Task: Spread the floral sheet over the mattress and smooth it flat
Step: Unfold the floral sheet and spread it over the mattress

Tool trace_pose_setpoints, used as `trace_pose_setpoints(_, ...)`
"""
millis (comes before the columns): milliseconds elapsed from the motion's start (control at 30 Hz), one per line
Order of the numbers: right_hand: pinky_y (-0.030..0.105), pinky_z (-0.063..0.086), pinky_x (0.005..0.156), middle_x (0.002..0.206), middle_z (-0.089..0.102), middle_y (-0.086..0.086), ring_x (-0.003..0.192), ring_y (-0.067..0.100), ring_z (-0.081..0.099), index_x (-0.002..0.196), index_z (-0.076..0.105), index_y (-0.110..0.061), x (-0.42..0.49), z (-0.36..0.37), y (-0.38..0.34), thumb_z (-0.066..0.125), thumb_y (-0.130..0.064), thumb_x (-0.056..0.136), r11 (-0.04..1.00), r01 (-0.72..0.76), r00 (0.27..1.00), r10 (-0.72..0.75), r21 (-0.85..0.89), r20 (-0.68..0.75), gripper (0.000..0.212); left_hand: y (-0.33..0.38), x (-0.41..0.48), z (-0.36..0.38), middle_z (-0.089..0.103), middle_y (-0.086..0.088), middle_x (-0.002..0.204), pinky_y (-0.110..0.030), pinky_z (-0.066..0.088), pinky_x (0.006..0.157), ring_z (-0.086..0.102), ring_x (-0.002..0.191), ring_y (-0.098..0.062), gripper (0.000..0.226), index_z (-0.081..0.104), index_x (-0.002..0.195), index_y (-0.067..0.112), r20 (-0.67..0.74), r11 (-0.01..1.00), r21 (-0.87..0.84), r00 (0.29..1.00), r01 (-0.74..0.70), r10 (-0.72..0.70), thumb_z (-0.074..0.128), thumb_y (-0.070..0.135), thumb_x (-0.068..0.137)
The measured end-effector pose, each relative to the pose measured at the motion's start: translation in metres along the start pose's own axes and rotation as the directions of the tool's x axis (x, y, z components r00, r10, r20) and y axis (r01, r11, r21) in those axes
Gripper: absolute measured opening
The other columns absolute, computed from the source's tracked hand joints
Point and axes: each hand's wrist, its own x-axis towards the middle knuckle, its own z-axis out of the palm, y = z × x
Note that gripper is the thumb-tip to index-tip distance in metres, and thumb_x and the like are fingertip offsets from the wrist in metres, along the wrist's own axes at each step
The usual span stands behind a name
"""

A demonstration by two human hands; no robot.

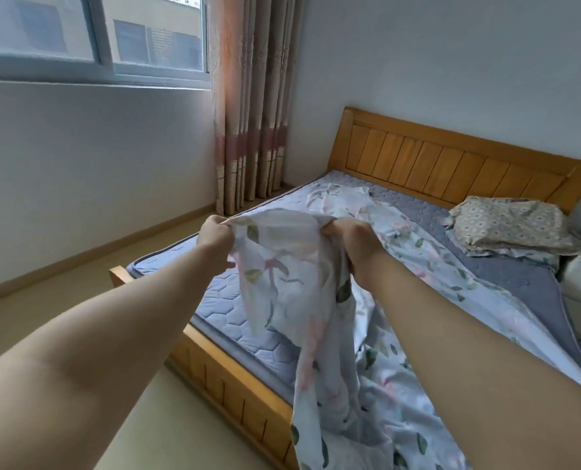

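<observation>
Holding floral sheet [282, 273] lifted by one edge above mattress [229, 312].
Left hand [214, 234] and right hand [351, 240]: fingers curled tight on the bunched hem, set apart, probably to stretch it for spreading. Remainder lies crumpled in a strip along the bed toward headboard [452, 164]; pillow [509, 225] at far corner.

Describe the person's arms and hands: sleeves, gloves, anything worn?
Left hand and right hand are bare: no gloves, no watch or bracelet at either wrist. Forearms uncovered to the frame edge, no sleeves in view. Rings: cannot tell, floral sheet hides most fingers.
</observation>
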Motion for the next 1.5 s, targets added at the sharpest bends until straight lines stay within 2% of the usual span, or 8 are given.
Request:
trace_pose_setpoints(133,0.027,0.043,0.062,0.063,0.063,0.001,0.062,0.017,0.054,0.074,0.062,-0.015,0.007,0.040,-0.016,0.033,-0.047,0.097,0.984,-0.162,0.952,0.174,-0.069,0.253,0.049,0.027,0.028,-0.020,0.055,-0.005,0.078,-0.028,0.048,0.058,0.052,0.069,-0.018,0.032,0.050,0.076,0.021,0.065,0.962,-0.262,0.993,-0.080,0.101,0.034,0.000,0.094)
trace_pose_setpoints(300,0.028,0.041,0.069,0.095,0.054,0.008,0.079,0.021,0.049,0.122,0.056,-0.013,0.053,0.130,-0.033,0.034,-0.012,0.098,0.960,-0.007,1.000,0.001,-0.279,-0.021,0.032,0.055,0.066,-0.092,0.052,-0.007,0.068,-0.027,0.041,0.063,0.047,0.066,-0.021,0.034,0.064,0.068,0.016,0.207,0.924,-0.129,0.901,-0.361,0.381,0.049,-0.007,0.088)
trace_pose_setpoints(533,0.041,0.052,0.093,0.122,0.054,0.012,0.111,0.027,0.055,0.142,0.039,-0.025,0.094,0.250,-0.052,0.042,0.004,0.091,0.953,0.117,0.970,-0.049,-0.279,0.240,0.059,0.069,0.109,-0.189,0.052,-0.006,0.072,-0.023,0.044,0.064,0.048,0.066,-0.014,0.041,0.064,0.068,0.015,0.385,0.880,-0.030,0.807,-0.473,0.447,0.049,-0.019,0.085)
trace_pose_setpoints(633,0.030,0.054,0.064,0.092,0.060,0.007,0.082,0.019,0.059,0.129,0.044,-0.031,0.104,0.287,-0.054,0.048,-0.003,0.092,0.954,0.156,0.873,-0.012,-0.257,0.487,0.046,0.068,0.126,-0.215,0.057,-0.004,0.075,-0.020,0.045,0.066,0.050,0.068,-0.013,0.041,0.068,0.068,0.017,0.405,0.861,0.077,0.805,-0.502,0.433,0.053,-0.018,0.084)
trace_pose_setpoints(833,0.032,0.054,0.075,0.089,0.058,0.010,0.083,0.021,0.057,0.098,0.061,-0.010,0.126,0.347,-0.056,0.051,-0.020,0.096,0.851,0.236,0.696,0.189,-0.469,0.693,0.014,0.064,0.153,-0.252,0.059,-0.001,0.076,-0.020,0.044,0.069,0.052,0.070,-0.010,0.032,0.064,0.075,0.016,0.391,0.865,0.175,0.840,-0.470,0.377,0.054,-0.013,0.085)
trace_pose_setpoints(1100,0.024,0.038,0.070,0.081,0.061,0.002,0.083,0.019,0.053,0.089,0.068,-0.012,0.187,0.347,-0.075,0.059,-0.013,0.087,0.871,0.322,0.944,-0.269,-0.370,0.190,0.009,0.066,0.191,-0.283,0.064,-0.001,0.096,-0.038,0.047,0.094,0.061,0.090,-0.015,0.019,0.060,0.097,0.017,0.404,0.996,0.013,0.912,-0.087,0.074,0.052,0.000,0.092)
trace_pose_setpoints(1333,0.026,0.036,0.063,0.076,0.054,0.006,0.072,0.018,0.047,0.055,0.041,-0.021,0.212,0.349,-0.090,0.071,-0.018,0.072,0.815,0.480,0.876,-0.433,-0.323,0.211,0.035,0.085,0.207,-0.233,0.069,-0.008,0.098,-0.030,0.053,0.085,0.065,0.093,-0.022,0.018,0.064,0.100,0.013,0.396,0.930,0.329,0.918,-0.164,0.022,0.067,0.008,0.083)
trace_pose_setpoints(1500,0.018,0.033,0.049,0.067,0.045,-0.001,0.060,0.010,0.040,0.072,0.043,-0.016,0.228,0.332,-0.091,0.066,-0.018,0.086,0.957,0.286,0.844,-0.224,-0.056,0.488,0.027,0.099,0.222,-0.225,0.064,-0.009,0.076,-0.022,0.054,0.061,0.060,0.067,-0.020,0.020,0.066,0.081,0.009,0.230,0.967,0.134,0.956,-0.215,0.180,0.055,-0.007,0.085)
